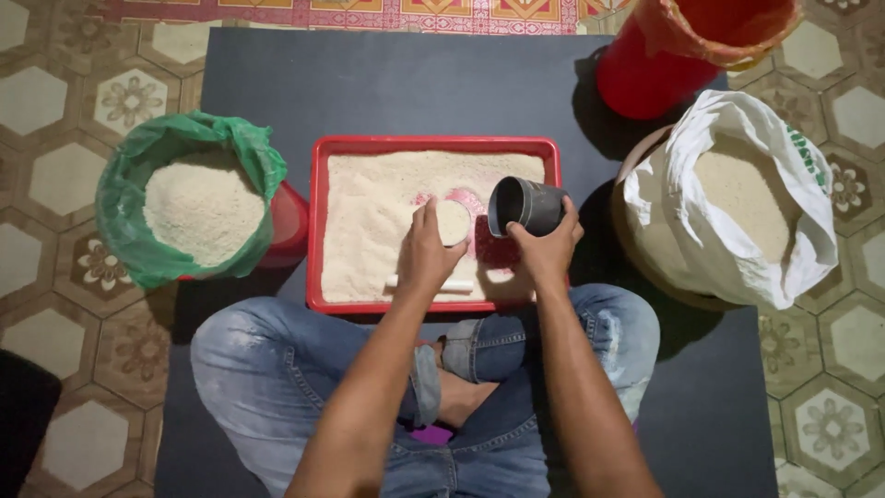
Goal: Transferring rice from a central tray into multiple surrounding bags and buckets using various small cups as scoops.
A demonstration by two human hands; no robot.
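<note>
The right hand (546, 247) wraps its fingers around a tilted dark cup (524, 205) over the red tray (318, 231) of rice. The left hand (429, 254) cups a small white container (452, 222), fingers curled about it

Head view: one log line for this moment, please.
left hand: holds small rice-filled cup | right hand: tilts dark cup | both over red tray | seated cross-legged

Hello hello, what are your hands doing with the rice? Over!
Left hand cups a small heap of rice. Right hand holds dark cup tipped on its side. Both over red tray. Nothing blocking.
</note>
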